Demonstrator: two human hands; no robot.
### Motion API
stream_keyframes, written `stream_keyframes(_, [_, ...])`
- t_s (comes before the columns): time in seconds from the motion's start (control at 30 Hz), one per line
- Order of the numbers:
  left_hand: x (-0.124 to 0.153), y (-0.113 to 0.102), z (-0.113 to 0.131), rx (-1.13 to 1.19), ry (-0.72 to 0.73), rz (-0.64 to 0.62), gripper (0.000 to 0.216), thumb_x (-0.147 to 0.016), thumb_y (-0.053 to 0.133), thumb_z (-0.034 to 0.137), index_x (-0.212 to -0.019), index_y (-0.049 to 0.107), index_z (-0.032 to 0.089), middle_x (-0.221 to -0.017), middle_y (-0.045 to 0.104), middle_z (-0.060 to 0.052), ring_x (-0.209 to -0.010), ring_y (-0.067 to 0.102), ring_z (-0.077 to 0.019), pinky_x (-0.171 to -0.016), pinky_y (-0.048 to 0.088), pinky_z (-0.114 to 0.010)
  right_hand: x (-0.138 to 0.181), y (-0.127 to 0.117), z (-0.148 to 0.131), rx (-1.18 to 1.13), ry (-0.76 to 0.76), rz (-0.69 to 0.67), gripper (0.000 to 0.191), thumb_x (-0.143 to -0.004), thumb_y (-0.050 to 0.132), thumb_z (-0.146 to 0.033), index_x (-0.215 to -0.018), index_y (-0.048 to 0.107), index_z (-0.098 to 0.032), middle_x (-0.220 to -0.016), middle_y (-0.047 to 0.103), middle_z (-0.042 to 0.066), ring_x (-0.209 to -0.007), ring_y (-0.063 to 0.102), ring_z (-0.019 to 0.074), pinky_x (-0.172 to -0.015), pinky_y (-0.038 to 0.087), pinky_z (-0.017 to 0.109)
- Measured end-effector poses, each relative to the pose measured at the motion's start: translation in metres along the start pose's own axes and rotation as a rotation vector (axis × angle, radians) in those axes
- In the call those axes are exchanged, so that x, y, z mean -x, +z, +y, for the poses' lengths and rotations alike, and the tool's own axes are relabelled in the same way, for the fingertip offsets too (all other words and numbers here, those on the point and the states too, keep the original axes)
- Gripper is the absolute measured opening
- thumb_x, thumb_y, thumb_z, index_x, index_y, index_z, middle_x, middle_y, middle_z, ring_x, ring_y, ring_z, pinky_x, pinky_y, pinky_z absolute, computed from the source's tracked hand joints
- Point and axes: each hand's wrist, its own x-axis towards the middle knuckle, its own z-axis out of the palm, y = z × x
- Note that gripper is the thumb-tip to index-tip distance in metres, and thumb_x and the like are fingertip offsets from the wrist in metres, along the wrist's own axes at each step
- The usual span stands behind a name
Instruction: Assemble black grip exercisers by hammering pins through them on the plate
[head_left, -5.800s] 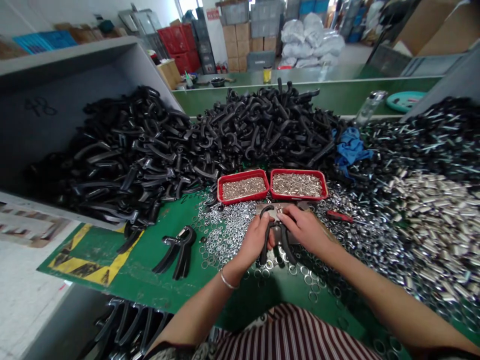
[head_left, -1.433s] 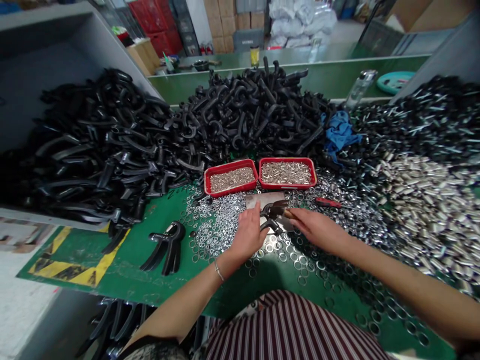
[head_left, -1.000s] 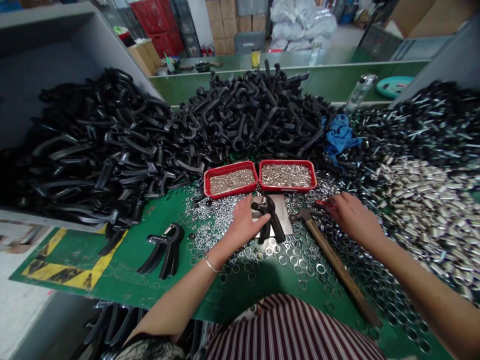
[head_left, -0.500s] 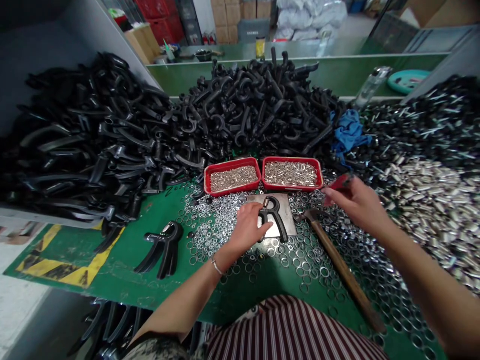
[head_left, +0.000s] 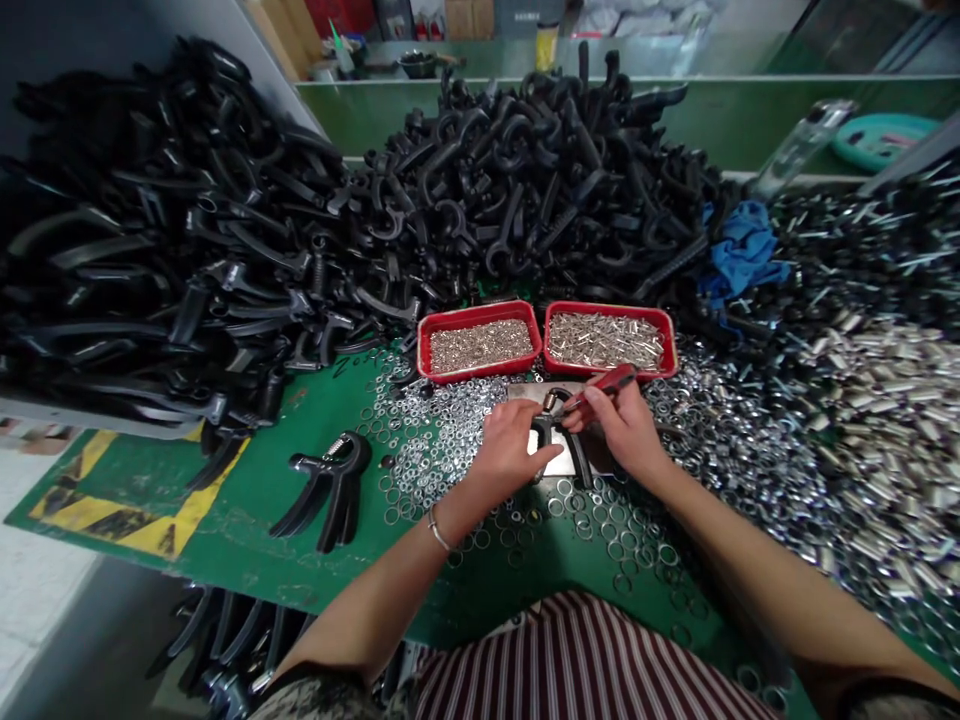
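My left hand (head_left: 510,445) is closed on a black hand grip exerciser (head_left: 579,455), which lies on a small metal plate (head_left: 556,465). A coil spring shows near the exerciser's top. In my right hand (head_left: 630,430) is a red-handled tool (head_left: 616,378) with a thin tip. That tip meets the exerciser beside the spring; its exact kind is hard to make out. Another exerciser (head_left: 330,490) with a spring lies to the left on the green table. My right forearm covers most of the hammer that lay on the right.
Two red trays (head_left: 480,375) (head_left: 671,350) of small metal parts stand behind the plate. Loose metal rings (head_left: 615,530) surround it. Black handles (head_left: 510,190) are heaped behind and left. Silver sleeves (head_left: 885,400) and a blue cloth (head_left: 742,250) are on the right.
My right hand has brought the red-handled tool leftward to the exerciser. My left hand still holds the exerciser on the plate. The view has tipped downward.
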Motion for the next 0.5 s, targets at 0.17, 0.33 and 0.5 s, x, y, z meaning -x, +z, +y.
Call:
stream_keyframes(0.17, [0.001,0.000,0.000,0.017,0.007,0.010,0.055,-0.083,0.073,0.044,-0.127,0.052,0.019,-0.131,0.056,-0.011,-0.124,0.049,-0.0306,-0.109,0.035,-0.048,0.004,0.003,-0.003,0.086,-0.030,0.036,0.035,-0.094,0.051,-0.060,-0.104,0.039,-0.028,-0.102,0.074,0.008,-0.073,0.073,0.0233,-0.069,0.063,0.041])
stream_keyframes(0.33, [0.001,0.002,-0.001,0.027,0.009,0.020,0.054,-0.083,0.073,0.044,-0.126,0.053,0.019,-0.129,0.057,-0.011,-0.124,0.048,-0.0304,-0.110,0.034,-0.048,0.004,0.011,-0.012,0.469,-0.146,-0.018,0.035,-0.094,0.050,-0.057,-0.104,0.042,-0.024,-0.090,0.072,0.012,-0.078,0.073,0.0292,-0.073,0.058,0.044])
stream_keyframes(0.5, [0.000,0.001,0.001,0.042,-0.009,0.012,0.055,-0.082,0.073,0.046,-0.126,0.054,0.020,-0.129,0.058,-0.011,-0.123,0.049,-0.0318,-0.108,0.036,-0.049,-0.022,0.016,-0.025,0.400,-0.061,-0.167,0.035,-0.094,0.049,-0.057,-0.103,0.044,-0.023,-0.076,0.070,0.008,-0.061,0.068,0.0241,-0.058,0.055,0.039])
